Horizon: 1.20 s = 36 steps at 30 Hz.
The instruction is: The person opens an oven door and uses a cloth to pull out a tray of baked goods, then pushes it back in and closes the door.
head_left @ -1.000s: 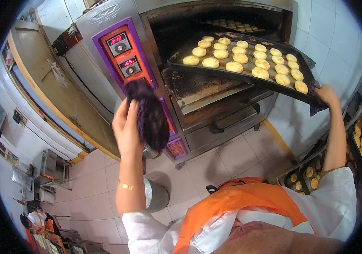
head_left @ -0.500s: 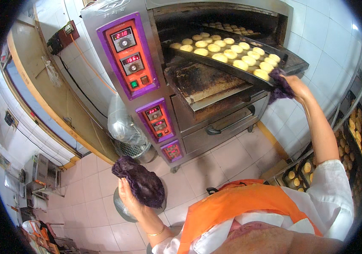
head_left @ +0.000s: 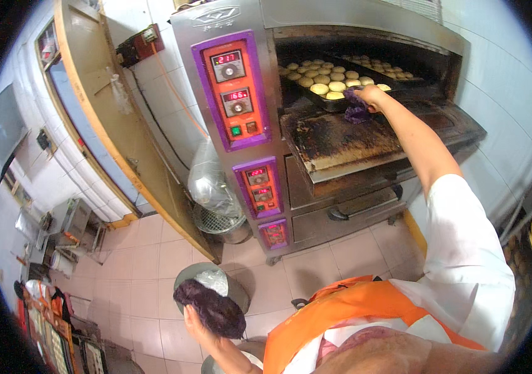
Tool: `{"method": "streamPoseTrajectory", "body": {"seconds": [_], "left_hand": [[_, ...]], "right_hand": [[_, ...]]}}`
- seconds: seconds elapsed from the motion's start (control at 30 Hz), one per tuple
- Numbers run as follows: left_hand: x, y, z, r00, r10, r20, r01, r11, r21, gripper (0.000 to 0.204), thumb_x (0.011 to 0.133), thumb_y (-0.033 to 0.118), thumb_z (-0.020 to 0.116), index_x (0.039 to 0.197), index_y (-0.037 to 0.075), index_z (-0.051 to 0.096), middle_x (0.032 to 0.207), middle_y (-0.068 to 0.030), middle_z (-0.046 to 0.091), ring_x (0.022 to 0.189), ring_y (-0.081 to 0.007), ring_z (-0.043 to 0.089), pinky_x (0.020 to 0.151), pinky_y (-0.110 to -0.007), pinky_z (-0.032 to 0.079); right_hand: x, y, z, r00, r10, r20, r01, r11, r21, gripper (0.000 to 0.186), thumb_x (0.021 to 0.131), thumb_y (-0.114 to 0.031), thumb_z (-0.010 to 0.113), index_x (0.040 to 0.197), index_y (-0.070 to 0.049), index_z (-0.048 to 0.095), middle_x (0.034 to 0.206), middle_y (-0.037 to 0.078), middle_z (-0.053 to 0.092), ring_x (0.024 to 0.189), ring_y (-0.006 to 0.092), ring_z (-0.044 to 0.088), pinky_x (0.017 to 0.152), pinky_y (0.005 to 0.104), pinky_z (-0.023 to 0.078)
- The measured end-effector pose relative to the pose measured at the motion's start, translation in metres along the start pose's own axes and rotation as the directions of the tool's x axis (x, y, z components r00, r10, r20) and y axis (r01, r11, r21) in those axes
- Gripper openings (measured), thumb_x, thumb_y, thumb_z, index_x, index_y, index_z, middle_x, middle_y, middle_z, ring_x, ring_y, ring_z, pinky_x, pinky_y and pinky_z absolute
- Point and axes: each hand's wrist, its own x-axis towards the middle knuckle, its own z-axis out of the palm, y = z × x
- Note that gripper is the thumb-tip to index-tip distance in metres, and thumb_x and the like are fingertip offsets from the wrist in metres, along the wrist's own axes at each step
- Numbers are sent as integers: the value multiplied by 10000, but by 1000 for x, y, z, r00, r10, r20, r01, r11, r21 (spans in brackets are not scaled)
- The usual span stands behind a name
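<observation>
In the head view, one steel oven (head_left: 372, 17) stood with its single upper flap (head_left: 347, 146) lowered, and two trays of round pastries showed in the upper chamber. The near tray (head_left: 326, 104) sat partly inside the oven's mouth, its load of more than a dozen pastries too overlapped for an exact count; the other tray (head_left: 410, 80) lay beside it on the oven's right side, deeper in. There were two dark purple cloths. The right hand (head_left: 372, 98), at the oven's opening, had its fingers folded round one, the right-hand cloth (head_left: 358, 112), pinching the near tray's front edge. The left hand (head_left: 196, 325), below and left of the oven, held the left-hand cloth (head_left: 211, 308); its fingers were mostly covered, so I could not tell whether they were spread or pressed together. Three purple-framed control panels (head_left: 263, 112) ran down the oven's left side. Two bins stood in front of the oven toward the left: one lined bin (head_left: 242, 292), one lower bin (head_left: 211, 365) partly cut off.
</observation>
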Motion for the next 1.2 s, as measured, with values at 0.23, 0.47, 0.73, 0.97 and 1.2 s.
{"method": "streamPoseTrajectory", "body": {"seconds": [0.23,0.47,0.73,0.97,1.2], "left_hand": [[-78,20,13,918,-13,-396,28,999,32,440,907,348,512,1200,19,503,1121,-135,561,984,-260,577,837,-402,491],[-111,-37,-100,835,131,-535,117,907,405,528,903,466,494,1211,37,500,1110,-116,576,967,-270,590,812,-422,516],[-146,5,87,930,-239,-279,213,970,-120,529,894,496,497,1216,76,502,1122,-107,566,981,-273,584,824,-425,522],[-115,-14,108,952,-260,-160,263,965,-3,541,900,495,482,1245,78,488,1142,-117,559,996,-272,582,828,-410,522],[-93,-32,129,956,-274,-105,280,959,49,550,904,492,469,1268,80,476,1161,-125,551,1012,-273,577,836,-401,516]], "right_hand": [[125,-37,51,997,-72,42,83,880,-468,416,930,-285,526,635,-17,410,539,93,351,426,217,291,385,366,291],[151,-88,92,914,-312,261,406,679,-612,349,918,-257,509,771,43,610,726,208,610,586,314,586,531,427,468],[112,-89,84,922,-317,222,377,866,-329,436,895,-380,575,894,56,590,771,176,605,628,279,566,543,424,477],[78,-54,-2,889,-300,347,330,944,-29,544,903,-434,543,1148,52,541,1150,204,558,835,305,575,659,417,508],[131,57,-143,896,-438,-67,401,866,-298,447,883,-416,570,799,20,620,759,117,606,668,232,556,584,393,459]]}}
